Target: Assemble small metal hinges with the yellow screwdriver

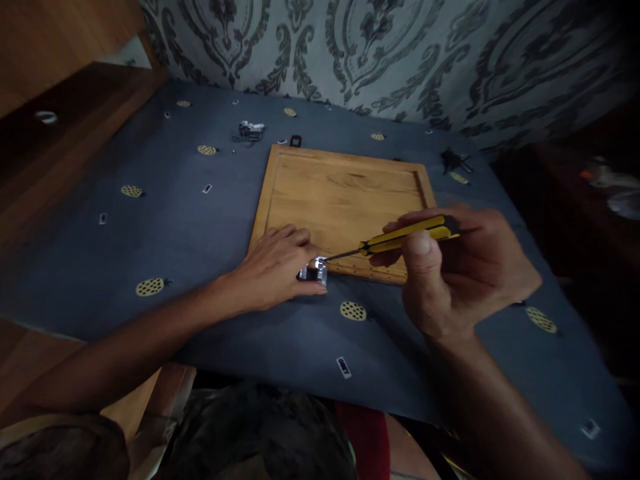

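Head view: small metal fitting [316, 272] at near-left corner of wooden panel [345, 197], largely covered by left hand [277, 267]; shape hard to make out. Fitting pressed down under curled left fingers. Yellow-black screwdriver [407, 235] gripped in clenched right hand [463, 273] over panel's near edge; handle butt hidden by fingers, tip touching fitting. Counted: one panel, one screwdriver. Second metal piece [250, 130] seen beyond panel's far-left corner; dark cluster [454, 160] off far-right corner, blurred. Panel laid on blue cloth [190, 233].
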The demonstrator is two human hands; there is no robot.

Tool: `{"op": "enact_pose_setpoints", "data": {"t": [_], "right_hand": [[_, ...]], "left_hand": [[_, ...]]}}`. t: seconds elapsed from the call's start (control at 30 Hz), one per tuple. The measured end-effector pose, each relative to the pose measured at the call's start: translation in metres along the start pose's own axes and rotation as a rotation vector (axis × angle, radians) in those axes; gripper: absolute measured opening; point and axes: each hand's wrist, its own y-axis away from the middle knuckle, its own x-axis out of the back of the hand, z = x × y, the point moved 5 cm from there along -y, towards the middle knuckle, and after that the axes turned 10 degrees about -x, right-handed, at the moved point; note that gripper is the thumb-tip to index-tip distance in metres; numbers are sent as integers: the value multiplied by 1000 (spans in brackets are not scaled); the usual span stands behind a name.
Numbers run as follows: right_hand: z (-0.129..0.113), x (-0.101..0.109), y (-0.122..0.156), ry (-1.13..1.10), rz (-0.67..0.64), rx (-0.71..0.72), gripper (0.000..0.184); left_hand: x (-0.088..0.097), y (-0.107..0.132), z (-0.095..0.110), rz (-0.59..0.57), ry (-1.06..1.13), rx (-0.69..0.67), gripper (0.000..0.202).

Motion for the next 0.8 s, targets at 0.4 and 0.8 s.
{"op": "enact_pose_setpoints", "data": {"t": [0.4, 0.8], "right_hand": [[10, -2, 2, 101, -12, -72, 9], [6, -5, -4, -11, -232, -174, 22]], "left_hand": [[1, 0, 1, -2, 1, 3, 37], [-2, -1, 0, 9, -9, 3, 38]]}}
